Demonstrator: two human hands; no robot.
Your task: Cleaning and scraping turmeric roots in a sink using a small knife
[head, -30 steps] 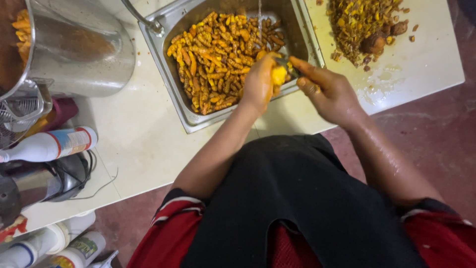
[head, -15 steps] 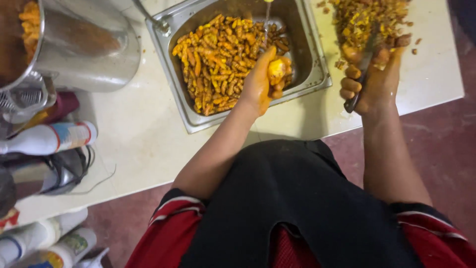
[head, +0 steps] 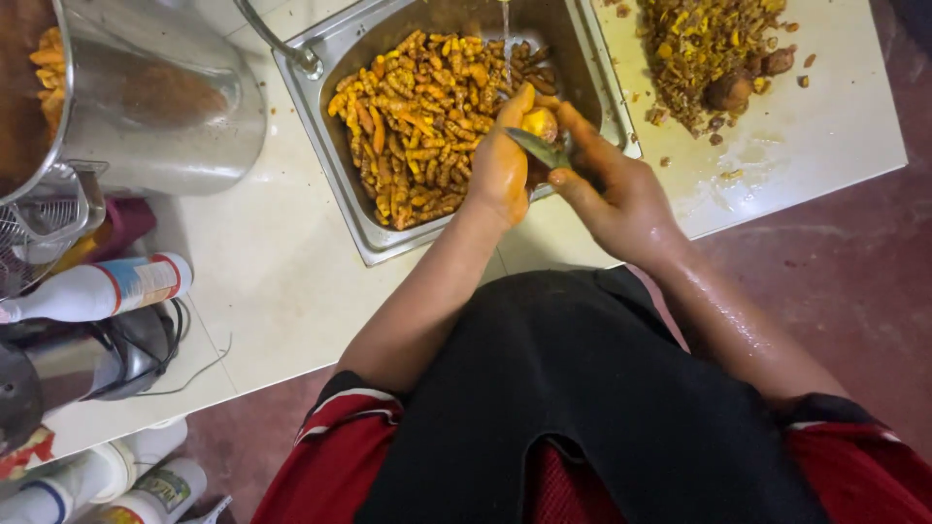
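Hands at work over a steel sink point(head: 359, 209), seen from above. The left hand point(head: 500, 165) is clamped around a yellow turmeric piece point(head: 540, 123), thumb and fingers closed on it, just above the heap of turmeric roots point(head: 427, 121) that fills the basin. The right hand point(head: 621, 194) is closed on the handle of a small knife point(head: 539, 147), whose blade lies against the held piece from its 5 o'clock side. A thin stream of water point(head: 506, 29) falls at 12 o'clock of the hands. A pile of peelings point(head: 709, 44) lies on the white counter point(head: 262, 281) at 2 o'clock; a large steel pot point(head: 155, 97) stands at 9 o'clock of the sink, with bottles point(head: 102, 288) at the counter's near left edge.

Judgement on technique: scraping calls for a shallow blade angle, short strokes directed away from the holding thumb, and the piece turned a little after each pass, kept over the basin so the skin drops there.

Compared with half a second earlier: the right hand was then out at the peelings pile, well apart from the left; it is now back beside the left hand with the blade on the piece. The left hand holds the piece in much the same place.
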